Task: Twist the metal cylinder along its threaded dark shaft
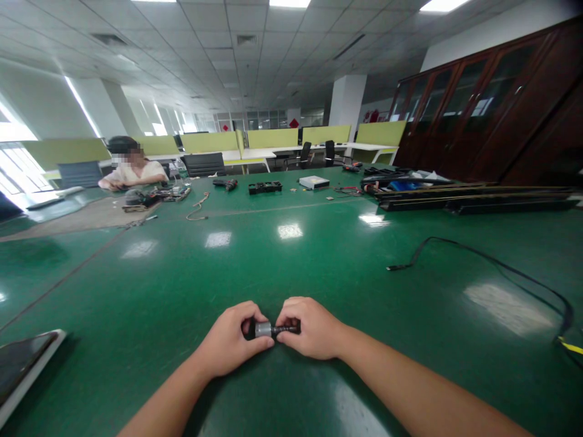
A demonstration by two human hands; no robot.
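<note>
- Stretching out in front of you, the glossy green table fills most of your view, with pale ceiling-light reflections on its top.
- At the table's far left side, a person in a light top and dark cap sits with their hands low before them.
- Across the table's far right, you have long dark strips in a pile, with loose items on and behind them.
- At the table's near left, you see part of a pale-framed panel with a dark face.
- On the table's right side, a black cable curves toward the picture edge, where a yellow piece shows.
- Over the table's near middle, your left hand and right hand face each other, fingertips nearly meeting, both closed on one part.
- Near the table's far edge, left to right, are a power drill, a black bracket-like piece and a flat white box.
- Low over the table's near middle is the small cylindrical part, lying sideways: your left fingers pinch its gray body, your right fingers its dark, ridged shaft.
</note>
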